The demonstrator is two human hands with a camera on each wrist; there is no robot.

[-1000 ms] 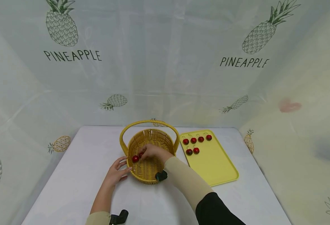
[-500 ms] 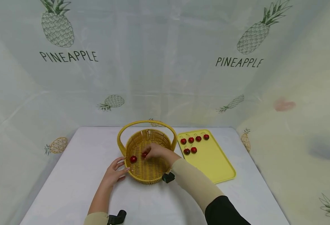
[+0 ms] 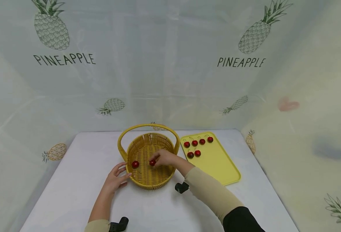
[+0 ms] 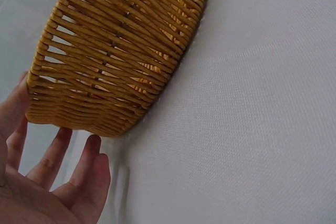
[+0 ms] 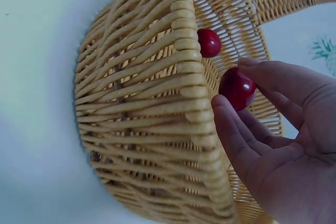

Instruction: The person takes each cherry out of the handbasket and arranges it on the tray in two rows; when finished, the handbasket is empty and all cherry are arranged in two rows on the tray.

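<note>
A round yellow wicker basket (image 3: 150, 183) with an arched handle (image 3: 148, 125) stands upright on the table. My left hand (image 3: 116, 178) lies against its left side, fingers spread and loosely bent, with fingertips touching the rim and wall; the left wrist view shows this hand (image 4: 58, 182) beside the weave. My right hand (image 3: 165, 158) reaches over the basket, and in the right wrist view it pinches a dark red cherry (image 5: 238, 88) between thumb and fingers. Another cherry (image 3: 135, 164) lies inside the basket at the left.
A yellow tray (image 3: 219, 167) lies to the basket's right. Several stemmed cherries sit in two rows at its far end, including one cherry (image 3: 210, 139) near the far right corner. Pineapple-printed cloth (image 3: 164, 80) hangs behind the white table (image 3: 92, 148).
My right hand has drawn slightly rightward and away from the cherry at the left, with the pinched cherry showing more. The view has shifted a little; my left hand keeps its place on the basket.
</note>
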